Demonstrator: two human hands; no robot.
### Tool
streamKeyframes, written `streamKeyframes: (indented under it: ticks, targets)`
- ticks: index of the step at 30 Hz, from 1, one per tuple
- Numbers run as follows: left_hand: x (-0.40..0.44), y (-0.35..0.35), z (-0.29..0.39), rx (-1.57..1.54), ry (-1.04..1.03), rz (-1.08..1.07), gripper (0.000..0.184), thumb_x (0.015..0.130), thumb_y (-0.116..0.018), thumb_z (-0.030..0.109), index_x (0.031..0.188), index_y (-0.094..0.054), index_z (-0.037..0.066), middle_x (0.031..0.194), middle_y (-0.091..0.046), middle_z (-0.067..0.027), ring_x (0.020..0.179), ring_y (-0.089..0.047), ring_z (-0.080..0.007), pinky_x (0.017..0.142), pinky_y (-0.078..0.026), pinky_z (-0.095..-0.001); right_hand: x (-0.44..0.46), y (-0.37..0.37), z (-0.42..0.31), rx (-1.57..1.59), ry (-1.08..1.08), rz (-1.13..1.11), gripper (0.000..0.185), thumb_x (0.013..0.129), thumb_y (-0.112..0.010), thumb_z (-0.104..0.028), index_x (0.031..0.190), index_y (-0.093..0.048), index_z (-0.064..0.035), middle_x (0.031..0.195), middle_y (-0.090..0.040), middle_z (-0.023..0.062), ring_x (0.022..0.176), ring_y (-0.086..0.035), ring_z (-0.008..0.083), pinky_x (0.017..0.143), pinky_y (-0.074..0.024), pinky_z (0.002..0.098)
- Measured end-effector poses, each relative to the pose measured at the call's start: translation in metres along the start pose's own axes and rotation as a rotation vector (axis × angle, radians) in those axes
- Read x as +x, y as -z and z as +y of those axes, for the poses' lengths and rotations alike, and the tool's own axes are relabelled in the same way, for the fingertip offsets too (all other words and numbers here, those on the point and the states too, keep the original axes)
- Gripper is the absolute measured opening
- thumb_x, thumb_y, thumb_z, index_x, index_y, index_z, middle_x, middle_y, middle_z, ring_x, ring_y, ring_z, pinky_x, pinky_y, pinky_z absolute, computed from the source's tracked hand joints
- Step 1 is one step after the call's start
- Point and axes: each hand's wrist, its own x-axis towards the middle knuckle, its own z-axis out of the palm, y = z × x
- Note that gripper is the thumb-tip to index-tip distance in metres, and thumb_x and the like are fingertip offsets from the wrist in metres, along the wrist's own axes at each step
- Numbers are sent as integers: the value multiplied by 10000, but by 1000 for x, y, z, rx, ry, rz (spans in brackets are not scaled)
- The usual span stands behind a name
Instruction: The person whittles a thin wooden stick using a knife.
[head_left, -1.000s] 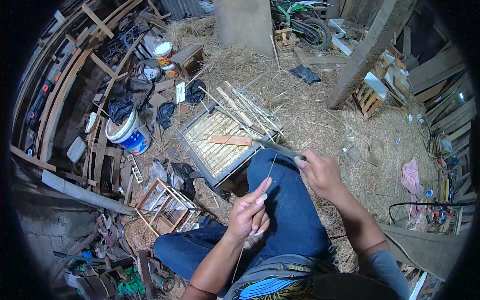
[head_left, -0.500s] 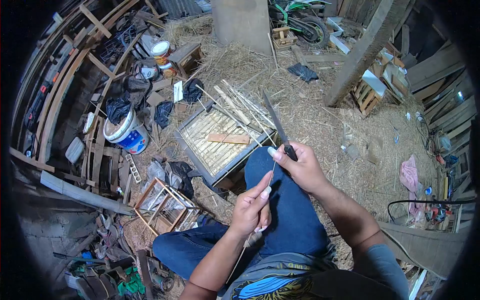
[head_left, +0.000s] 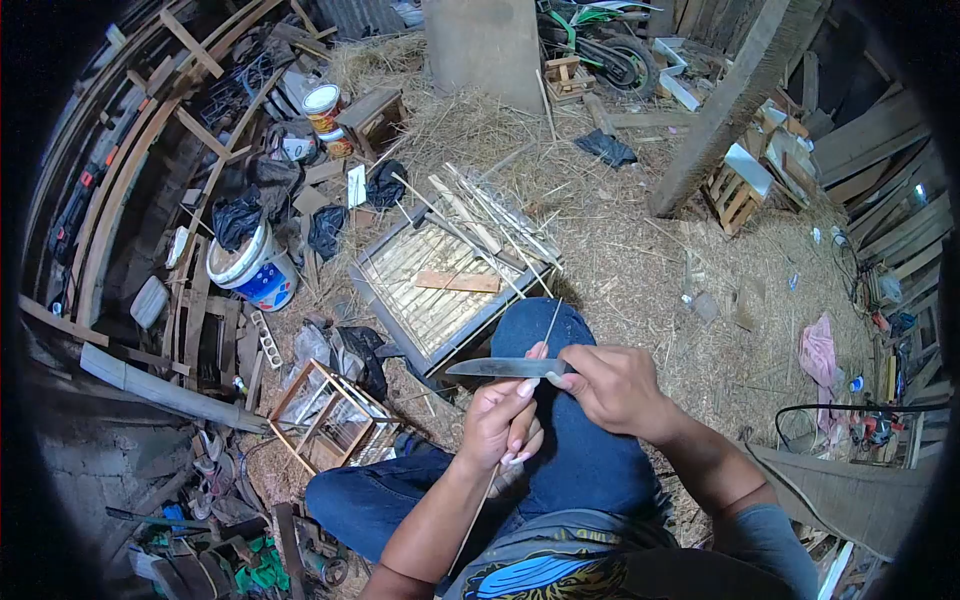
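My right hand is closed around the handle of a knife, whose blade points left and lies across a thin stick. The fingers of my left hand pinch that thin stick, which runs from above my knee down past my left forearm. Blade and stick cross just above my left fingertips. Both hands are over my jeans-covered leg. Beyond the knee stands a low slatted table with a short flat board and several thin wooden strips on it.
Left of me stands a small wooden frame; behind it are a white bucket and black plastic bags. A wooden post rises at right. Farther off are a motorbike and a pink cloth. Straw covers the floor.
The knife has swung from pointing up and away to lying across the stick, pointing left. My right hand has moved down with it. My left hand still holds the stick.
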Motion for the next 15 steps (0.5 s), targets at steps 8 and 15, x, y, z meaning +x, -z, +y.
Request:
streamKeyframes:
  ticks: [8, 15]
  targets:
    - [-2, 9, -7, -183, -2, 19, 472, 1054, -363, 105, 1522, -315, 67, 425, -355, -4, 281, -320, -103, 312, -344, -262, 3, 9, 8, -6, -85, 56, 202, 950, -615, -329, 890, -620, -136, 662, -630, 84, 546, -630, 309, 458, -450, 414]
    - [-2, 1, 4, -231, 63, -60, 474, 1060, -394, 155, 1526, -329, 98, 433, -328, 17, 296, -278, -81, 328, -314, -257, 3, -3, 8, 2, 41, 43, 221, 943, -609, -329, 858, -581, -128, 648, -609, 83, 549, -621, 316, 455, -448, 422]
